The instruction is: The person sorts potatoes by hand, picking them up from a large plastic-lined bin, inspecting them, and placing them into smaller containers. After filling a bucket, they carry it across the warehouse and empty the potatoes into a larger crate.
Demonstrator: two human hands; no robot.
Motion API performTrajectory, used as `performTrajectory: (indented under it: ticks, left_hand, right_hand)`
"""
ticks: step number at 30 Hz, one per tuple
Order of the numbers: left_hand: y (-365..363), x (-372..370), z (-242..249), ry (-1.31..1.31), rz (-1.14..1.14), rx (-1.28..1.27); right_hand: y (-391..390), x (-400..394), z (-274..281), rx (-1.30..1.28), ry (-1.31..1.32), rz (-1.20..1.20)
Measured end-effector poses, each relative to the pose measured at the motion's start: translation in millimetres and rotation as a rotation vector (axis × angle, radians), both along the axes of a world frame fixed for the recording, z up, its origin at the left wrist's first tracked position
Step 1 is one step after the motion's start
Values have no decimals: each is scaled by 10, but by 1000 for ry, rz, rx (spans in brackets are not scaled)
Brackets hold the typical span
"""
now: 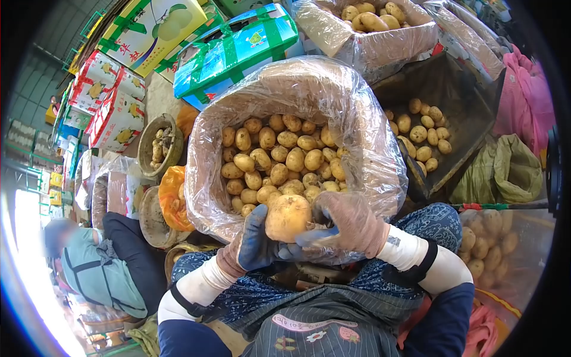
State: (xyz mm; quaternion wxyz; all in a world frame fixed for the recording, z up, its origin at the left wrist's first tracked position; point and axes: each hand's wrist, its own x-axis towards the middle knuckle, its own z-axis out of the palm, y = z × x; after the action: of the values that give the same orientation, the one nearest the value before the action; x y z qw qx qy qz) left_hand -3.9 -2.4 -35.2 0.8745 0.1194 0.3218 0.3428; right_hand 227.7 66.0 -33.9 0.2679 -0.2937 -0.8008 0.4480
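Both my gloved hands hold one large potato [288, 216] over the near rim of a plastic-lined box [309, 89] filled with several smaller potatoes [279, 154]. My left hand [253, 243], in a blue-palmed glove, cups the potato from the left. My right hand [348, 223], in a pinkish-brown glove, wraps it from the right. White sleeve covers and dark sleeves run back to my body, and a patterned apron lies on my lap.
A dark crate [452, 101] with loose potatoes [422, 134] stands to the right. Another lined box of potatoes [375, 24] stands behind. Fruit cartons [235, 50] are stacked at the back left. A basket [159, 146] and a seated person [101, 268] are at the left.
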Motion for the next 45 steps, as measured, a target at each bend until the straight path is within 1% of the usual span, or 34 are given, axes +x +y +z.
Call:
performTrajectory:
  ticks: [1, 2, 3, 5, 6, 7, 8, 9, 11, 12, 14, 15, 16, 17, 18, 20, 21, 23, 27, 29, 30, 32, 33, 35, 36, 37, 39, 40, 41, 42, 43, 44, 45]
  left_hand:
    - [-1, 7, -10, -60, 18, -28]
    - [1, -27, -65, -60, 17, -28]
    - [22, -72, -115, -71, 3, 11]
    - [9, -72, -127, -81, -10, 51]
    - [17, 24, -1, 66, 77, -19]
    - [20, 80, 63, 212, 165, -89]
    - [17, 85, 58, 210, 165, -88]
    - [10, 89, 51, 213, 162, -64]
    - [9, 83, 54, 215, 161, -39]
    - [20, 80, 57, 202, 142, -40]
    - [21, 52, 28, 189, 123, -41]
    - [21, 8, -38, 100, 91, -36]
    - [20, -21, -73, 11, 61, -31]
    - [23, -28, -80, 10, 63, -29]
    - [27, -30, -87, -17, 58, -63]
    - [32, -12, -87, -49, 56, -97]
    - [35, 14, -75, -5, 75, -143]
    - [35, 44, -47, 39, 93, -192]
    - [45, 69, -33, 38, 67, -124]
    - [40, 83, -52, 22, 64, -115]
    - [29, 95, -79, 39, 84, -106]
    - [16, 134, -59, 55, 109, -99]
    - [12, 161, 5, 91, 87, -63]
    - [16, 130, 60, 127, 77, -37]
    - [43, 36, 92, 172, 91, 9]
    - [75, -77, 130, 218, 110, 60]
    - [34, -413, 246, 304, 244, 154]
    - [-3, -463, 489, 412, 340, 229]
    - [-141, -742, 501, 499, 394, 338]
    - [-279, -980, 595, 658, 480, 322]
    - [-458, -1212, 628, 787, 559, 378]
    - [-814, -1636, 636, 1028, 649, 377]
    - [-1023, -1786, 583, 1127, 646, 467]
  right_hand:
    - [-41, -25, -78, 186, 15, -31]
    - [-67, -36, -123, 373, 30, -64]
    - [-67, -32, -120, 372, 30, -64]
    - [-60, -25, -101, 121, -47, -209]
    - [-14, -26, -34, 121, -48, -212]
    - [63, -29, 77, -147, -116, -258]
    - [104, -33, 138, -415, -184, -299]
    - [90, -46, 88, -412, -186, -297]
    - [68, -104, -104, -255, 279, -289]
    - [79, -107, -176, -253, 278, -287]
    - [97, -83, -272, -28, 197, -191]
    - [89, -75, -199, -26, 196, -190]
    - [74, -61, -66, -136, 134, -128]
    - [69, -62, 8, -245, 72, -66]
    - [70, -88, 4, -243, 71, -65]
    - [66, -142, -35, 214, 213, 84]
    - [59, -140, -55, 213, 211, 86]
    - [36, -129, -100, -28, 222, 192]
    - [24, -133, -138, -64, 250, 177]
    - [10, -125, -107, -173, 262, 204]
    - [-1, -136, -130, -173, 261, 205]
    - [-13, -171, -190, -149, 352, 138]
    - [9, -168, -199, -151, 353, 143]
    - [68, -156, -215, -399, 354, 25]
    - [63, -194, -260, -409, 380, -76]
    - [110, -173, -260, -411, 377, -60]
    - [203, -70, -284, -13, 86, -116]
    - [221, -63, -314, 69, 98, -133]
    - [201, -56, -269, 68, 101, -120]
    - [156, -37, -184, -48, 74, -148]
    - [111, -15, -152, -167, 46, -179]
    - [89, 45, -207, -140, 19, -173]
    - [76, 74, -215, -143, 22, -172]
